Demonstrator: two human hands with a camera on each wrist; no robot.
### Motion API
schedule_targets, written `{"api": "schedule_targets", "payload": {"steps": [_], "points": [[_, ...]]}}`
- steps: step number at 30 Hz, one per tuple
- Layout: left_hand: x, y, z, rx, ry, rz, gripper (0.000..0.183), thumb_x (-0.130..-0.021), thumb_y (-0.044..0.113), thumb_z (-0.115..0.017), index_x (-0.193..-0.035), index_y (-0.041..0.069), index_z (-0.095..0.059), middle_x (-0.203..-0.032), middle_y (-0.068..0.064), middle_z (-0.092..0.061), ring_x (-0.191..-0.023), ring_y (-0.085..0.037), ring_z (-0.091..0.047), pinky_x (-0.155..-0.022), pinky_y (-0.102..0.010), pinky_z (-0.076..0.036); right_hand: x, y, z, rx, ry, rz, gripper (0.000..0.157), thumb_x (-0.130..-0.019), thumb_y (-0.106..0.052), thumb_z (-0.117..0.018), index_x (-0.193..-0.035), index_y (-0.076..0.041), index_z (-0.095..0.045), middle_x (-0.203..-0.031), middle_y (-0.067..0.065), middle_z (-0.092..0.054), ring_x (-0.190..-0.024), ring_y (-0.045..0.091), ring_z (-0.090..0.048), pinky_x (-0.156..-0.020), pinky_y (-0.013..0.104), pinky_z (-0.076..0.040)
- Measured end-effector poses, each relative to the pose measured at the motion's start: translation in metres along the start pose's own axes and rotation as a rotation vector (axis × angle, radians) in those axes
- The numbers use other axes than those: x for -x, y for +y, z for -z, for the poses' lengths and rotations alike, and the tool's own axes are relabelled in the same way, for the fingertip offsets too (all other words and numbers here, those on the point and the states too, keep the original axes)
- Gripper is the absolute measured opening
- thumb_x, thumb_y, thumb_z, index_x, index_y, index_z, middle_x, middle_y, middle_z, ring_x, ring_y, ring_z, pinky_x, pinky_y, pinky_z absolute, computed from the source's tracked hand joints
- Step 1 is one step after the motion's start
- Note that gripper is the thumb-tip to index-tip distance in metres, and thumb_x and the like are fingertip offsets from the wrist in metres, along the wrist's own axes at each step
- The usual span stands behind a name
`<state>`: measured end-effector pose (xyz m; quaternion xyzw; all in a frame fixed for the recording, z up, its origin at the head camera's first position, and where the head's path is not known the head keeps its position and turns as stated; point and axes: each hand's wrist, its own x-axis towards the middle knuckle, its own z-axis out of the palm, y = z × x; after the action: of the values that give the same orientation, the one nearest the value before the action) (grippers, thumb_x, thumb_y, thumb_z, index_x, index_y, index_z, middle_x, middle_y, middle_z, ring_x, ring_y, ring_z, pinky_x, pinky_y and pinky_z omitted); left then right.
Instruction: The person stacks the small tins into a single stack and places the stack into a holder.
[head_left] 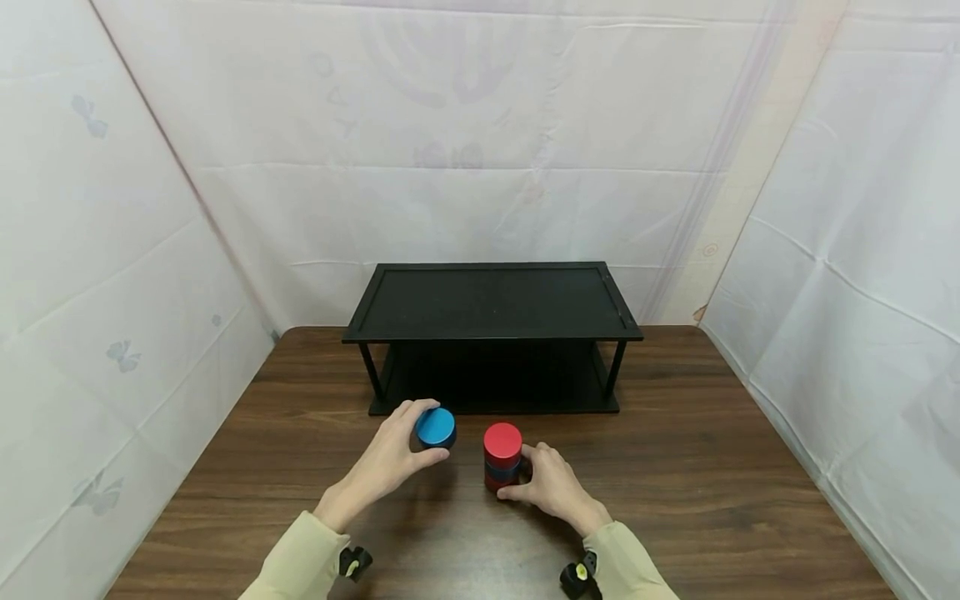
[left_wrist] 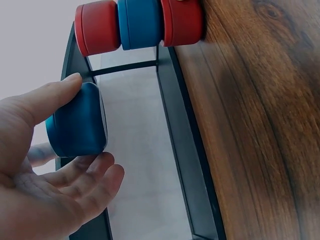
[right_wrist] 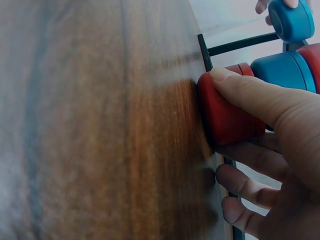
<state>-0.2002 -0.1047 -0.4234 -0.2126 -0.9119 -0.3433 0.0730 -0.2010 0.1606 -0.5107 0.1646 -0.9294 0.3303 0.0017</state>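
My left hand holds a small round blue tin between thumb and fingers, raised above the table. In the left wrist view, the tin lies across the curve of the fingers. To its right stands an upright stack of three similar tins: a red one on top, a blue one in the middle and a red one at the bottom. My right hand grips the bottom red tin, its thumb on the near side and fingers round the far side.
Behind the hands, a black two-tier rack stands at the back of the brown wooden table. White sheeting hangs behind the table and along both sides. Each sleeve has a small black wrist camera strapped by it.
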Motion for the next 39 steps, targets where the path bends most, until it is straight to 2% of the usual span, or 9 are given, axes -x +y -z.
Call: {"api": "schedule_targets", "payload": {"steps": [9, 39], "points": [[-0.004, 0.007, 0.0, 0.013, -0.009, -0.016, 0.063, -0.079, 0.025, -0.08, -0.133, 0.014, -0.05, -0.123, -0.006, -0.056, -0.109, -0.021, -0.056, -0.094, -0.044, -0.052, -0.001, -0.001, 0.001, -0.013, -0.014, -0.014, 0.059, -0.07, -0.044, -0.084, -0.115, -0.012, -0.066, -0.088, 0.0, -0.058, -0.075, 0.009, -0.047, -0.063, 0.024, -0.042], [-0.013, 0.027, -0.003, 0.049, -0.046, -0.049, 0.062, -0.081, 0.029, -0.078, -0.134, 0.018, -0.049, -0.125, -0.002, -0.054, -0.11, -0.018, -0.055, -0.096, -0.042, -0.052, -0.001, -0.002, 0.003, 0.001, -0.025, -0.014, 0.059, -0.07, -0.045, -0.083, -0.115, -0.011, -0.066, -0.086, 0.0, -0.057, -0.074, 0.01, -0.046, -0.061, 0.022, -0.04]]}}
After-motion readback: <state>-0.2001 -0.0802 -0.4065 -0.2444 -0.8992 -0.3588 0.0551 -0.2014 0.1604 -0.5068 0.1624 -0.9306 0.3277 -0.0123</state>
